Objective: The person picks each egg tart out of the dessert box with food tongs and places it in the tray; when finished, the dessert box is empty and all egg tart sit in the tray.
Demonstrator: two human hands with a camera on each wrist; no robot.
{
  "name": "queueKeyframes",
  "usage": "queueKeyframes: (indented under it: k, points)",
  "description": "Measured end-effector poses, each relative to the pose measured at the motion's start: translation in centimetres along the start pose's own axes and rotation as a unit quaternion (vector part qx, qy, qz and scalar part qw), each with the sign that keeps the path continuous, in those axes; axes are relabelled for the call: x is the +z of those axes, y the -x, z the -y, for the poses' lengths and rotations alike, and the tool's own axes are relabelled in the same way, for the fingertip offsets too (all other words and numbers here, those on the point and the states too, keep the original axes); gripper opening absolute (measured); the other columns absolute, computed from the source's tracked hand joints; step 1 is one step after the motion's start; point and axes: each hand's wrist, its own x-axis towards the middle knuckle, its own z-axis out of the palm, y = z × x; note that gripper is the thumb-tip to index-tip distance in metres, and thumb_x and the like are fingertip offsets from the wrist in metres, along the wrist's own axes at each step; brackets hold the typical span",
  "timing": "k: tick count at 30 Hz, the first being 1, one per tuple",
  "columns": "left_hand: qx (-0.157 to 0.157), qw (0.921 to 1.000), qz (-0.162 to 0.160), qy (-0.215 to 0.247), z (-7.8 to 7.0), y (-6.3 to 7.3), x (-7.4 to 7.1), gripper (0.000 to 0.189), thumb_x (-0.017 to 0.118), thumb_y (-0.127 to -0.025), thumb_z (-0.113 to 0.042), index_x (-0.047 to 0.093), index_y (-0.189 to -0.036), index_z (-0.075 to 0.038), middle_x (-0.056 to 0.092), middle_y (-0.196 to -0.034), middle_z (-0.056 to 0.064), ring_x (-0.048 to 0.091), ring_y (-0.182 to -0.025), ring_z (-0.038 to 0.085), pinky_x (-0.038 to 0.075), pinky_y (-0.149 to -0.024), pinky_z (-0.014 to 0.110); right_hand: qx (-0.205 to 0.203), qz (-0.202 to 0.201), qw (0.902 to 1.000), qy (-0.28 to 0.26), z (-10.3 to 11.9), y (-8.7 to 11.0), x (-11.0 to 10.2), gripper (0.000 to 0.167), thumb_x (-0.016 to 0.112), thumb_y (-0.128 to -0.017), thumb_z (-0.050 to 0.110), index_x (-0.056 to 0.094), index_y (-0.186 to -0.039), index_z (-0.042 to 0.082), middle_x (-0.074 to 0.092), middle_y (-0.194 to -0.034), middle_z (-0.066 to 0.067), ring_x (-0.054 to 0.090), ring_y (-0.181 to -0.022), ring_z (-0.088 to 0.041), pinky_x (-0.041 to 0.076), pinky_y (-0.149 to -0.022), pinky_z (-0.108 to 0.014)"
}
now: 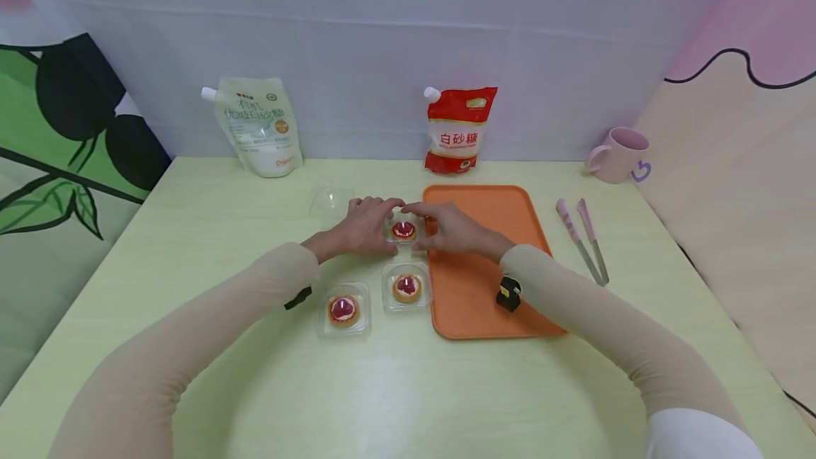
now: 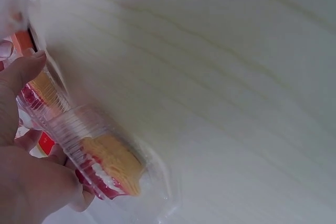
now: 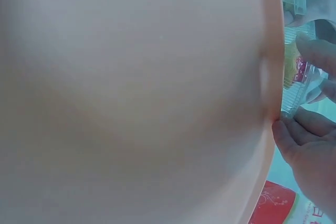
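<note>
My left hand (image 1: 365,227) and right hand (image 1: 455,227) hold opposite sides of a clear plastic tart box (image 1: 404,212), thumbs at its near side and fingers at its far side. A red-topped tart (image 1: 404,231) sits in it. In the left wrist view the left thumb (image 2: 26,69) lies against the box, and another boxed tart (image 2: 113,161) shows beside the fingers. In the right wrist view the fingertips (image 3: 286,124) touch the box's lower corner. Nearer me are two more boxed tarts, one middle (image 1: 406,288) and one left (image 1: 344,311). A clear plastic piece (image 1: 330,201) lies left of my left hand.
An orange tray (image 1: 487,275) lies under my right wrist. Two pink-handled utensils (image 1: 585,241) lie to its right, with a pink mug (image 1: 617,156) behind. A pale green sugar pouch (image 1: 261,129) and a red sugar pouch (image 1: 457,133) stand at the back.
</note>
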Motion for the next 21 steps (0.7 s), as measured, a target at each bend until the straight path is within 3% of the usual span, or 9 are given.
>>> queueKeyframes:
  k: [4, 14, 21]
  points:
    - [-0.001, 1.0, -0.001, 0.001, 0.06, 0.04, 0.04, 0.087, 0.086, -0.073, -0.03, 0.043, -0.146, -0.013, 0.065, -0.121, 0.014, 0.051, -0.122, 0.035, 0.022, -0.112, 0.061, 0.004, 0.003, 1.0, -0.007, -0.07, -0.06, 0.03, 0.067, 0.079, -0.086, 0.028, 0.05, -0.146, 0.019, 0.06, -0.136, -0.005, 0.054, -0.11, -0.023, 0.051, -0.091, -0.037]
    - [0.002, 1.0, -0.002, 0.001, 0.22, 0.0, 0.18, 0.087, 0.086, -0.072, -0.03, 0.043, -0.146, -0.013, 0.066, -0.121, 0.013, 0.051, -0.122, 0.034, 0.022, -0.112, 0.06, 0.016, 0.012, 0.9995, -0.025, -0.11, -0.12, 0.0, 0.068, 0.079, -0.086, 0.029, 0.05, -0.147, 0.019, 0.059, -0.138, -0.005, 0.052, -0.112, -0.023, 0.051, -0.092, -0.038]
    - [0.004, 1.0, -0.001, -0.003, 0.3, -0.05, 0.11, 0.089, 0.085, -0.073, -0.03, 0.041, -0.148, -0.013, 0.065, -0.123, 0.014, 0.05, -0.122, 0.034, 0.023, -0.112, 0.059, 0.017, 0.008, 0.9994, -0.028, 0.04, -0.21, -0.14, 0.068, 0.078, -0.086, 0.028, 0.05, -0.147, 0.018, 0.057, -0.143, -0.007, 0.053, -0.12, -0.024, 0.049, -0.102, -0.042]
